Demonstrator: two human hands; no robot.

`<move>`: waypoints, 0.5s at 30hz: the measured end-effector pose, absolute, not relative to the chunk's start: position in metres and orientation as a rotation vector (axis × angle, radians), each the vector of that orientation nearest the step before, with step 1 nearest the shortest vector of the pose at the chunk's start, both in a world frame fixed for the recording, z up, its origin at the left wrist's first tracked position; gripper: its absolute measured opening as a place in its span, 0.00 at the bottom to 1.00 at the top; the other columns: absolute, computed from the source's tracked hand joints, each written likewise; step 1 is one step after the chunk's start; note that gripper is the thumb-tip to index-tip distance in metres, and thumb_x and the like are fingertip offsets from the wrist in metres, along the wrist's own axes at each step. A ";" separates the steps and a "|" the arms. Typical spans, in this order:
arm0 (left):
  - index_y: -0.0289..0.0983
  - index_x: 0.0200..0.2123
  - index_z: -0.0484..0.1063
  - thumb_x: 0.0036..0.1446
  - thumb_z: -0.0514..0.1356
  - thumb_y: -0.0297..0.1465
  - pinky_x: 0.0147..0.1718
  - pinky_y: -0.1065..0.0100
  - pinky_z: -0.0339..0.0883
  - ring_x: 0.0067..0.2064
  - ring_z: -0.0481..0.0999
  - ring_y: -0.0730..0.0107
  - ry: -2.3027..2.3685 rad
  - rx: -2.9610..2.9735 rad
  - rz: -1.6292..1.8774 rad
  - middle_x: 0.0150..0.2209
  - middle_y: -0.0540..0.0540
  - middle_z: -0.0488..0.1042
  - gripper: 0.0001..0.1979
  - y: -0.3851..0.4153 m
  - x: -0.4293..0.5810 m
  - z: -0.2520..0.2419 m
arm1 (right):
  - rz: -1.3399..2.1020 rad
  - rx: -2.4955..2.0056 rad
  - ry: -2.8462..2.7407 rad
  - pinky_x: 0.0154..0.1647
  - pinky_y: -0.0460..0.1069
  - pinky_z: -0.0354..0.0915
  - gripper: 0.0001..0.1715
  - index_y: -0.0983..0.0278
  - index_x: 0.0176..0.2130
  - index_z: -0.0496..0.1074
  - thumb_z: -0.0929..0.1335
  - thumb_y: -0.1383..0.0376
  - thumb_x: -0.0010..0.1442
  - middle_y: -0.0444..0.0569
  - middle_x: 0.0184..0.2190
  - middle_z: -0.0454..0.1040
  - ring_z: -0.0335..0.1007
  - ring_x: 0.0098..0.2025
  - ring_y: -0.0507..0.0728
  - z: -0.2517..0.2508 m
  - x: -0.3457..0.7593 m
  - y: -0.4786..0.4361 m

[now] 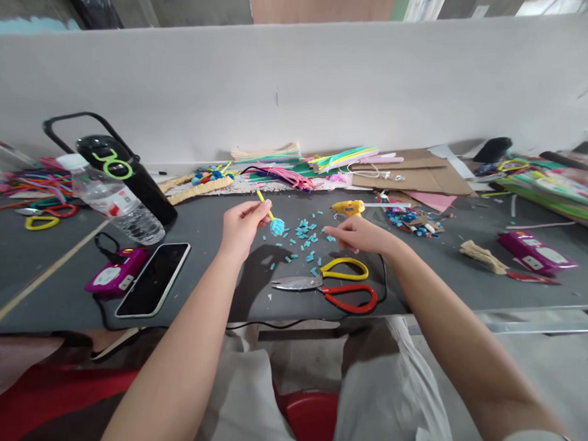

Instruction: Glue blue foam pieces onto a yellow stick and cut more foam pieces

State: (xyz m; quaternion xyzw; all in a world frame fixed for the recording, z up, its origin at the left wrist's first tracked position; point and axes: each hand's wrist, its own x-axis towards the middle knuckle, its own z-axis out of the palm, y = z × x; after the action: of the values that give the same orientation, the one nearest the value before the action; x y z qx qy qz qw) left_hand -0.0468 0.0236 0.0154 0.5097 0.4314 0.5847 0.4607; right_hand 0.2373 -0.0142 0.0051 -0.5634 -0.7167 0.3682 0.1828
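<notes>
My left hand (245,228) pinches a thin yellow stem (265,205) with a round light-blue cluster (277,227) at its lower end. My right hand (357,234) is closed, its thumb and index fingertip together at the right side of the scattered small blue pieces (305,230). Whatever lies between those fingertips is too small to make out. Just beyond the right hand is a yellow glue gun (346,207), its nozzle pointing left and a glue stick out of its back; its handle is hidden by the hand. Scissors (301,283) with yellow and red handles lie nearer me.
Left of my hands are a phone (154,280), a purple box (116,274) with a cable, a clear water bottle (115,202) and a black bottle (136,182). Craft strips (342,158) and cardboard (413,173) line the back. Another purple box (536,252) lies right.
</notes>
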 end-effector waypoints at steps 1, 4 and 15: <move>0.35 0.32 0.82 0.44 0.74 0.42 0.31 0.70 0.69 0.28 0.73 0.73 1.067 1.259 1.434 0.26 0.47 0.77 0.16 0.024 -0.047 0.015 | 1.072 -1.652 -2.090 0.25 0.50 0.58 0.38 0.63 0.20 0.68 0.62 0.35 0.59 0.46 0.16 0.67 0.61 0.20 0.52 0.009 0.247 -0.019; 0.35 0.32 0.82 0.44 0.73 0.43 0.31 0.70 0.68 0.28 0.73 0.73 1.086 1.288 1.416 0.26 0.47 0.77 0.17 0.024 -0.046 0.015 | 0.867 -1.947 -2.200 0.25 0.50 0.55 0.39 0.62 0.22 0.69 0.62 0.32 0.56 0.47 0.20 0.70 0.63 0.22 0.54 0.013 0.276 -0.027; 0.35 0.32 0.82 0.44 0.73 0.45 0.30 0.69 0.67 0.27 0.73 0.72 1.118 1.348 1.404 0.25 0.47 0.77 0.19 0.022 -0.046 0.014 | 0.439 -1.913 -1.727 0.33 0.52 0.63 0.22 0.64 0.30 0.74 0.72 0.47 0.52 0.55 0.32 0.77 0.73 0.36 0.62 -0.020 0.259 0.026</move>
State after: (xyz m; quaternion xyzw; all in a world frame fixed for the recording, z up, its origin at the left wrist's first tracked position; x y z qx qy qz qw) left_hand -0.0458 0.0224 0.0138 0.5411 0.4488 0.5636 0.4339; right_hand 0.2587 0.0264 -0.0200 -0.7063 -0.6379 0.1623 0.2606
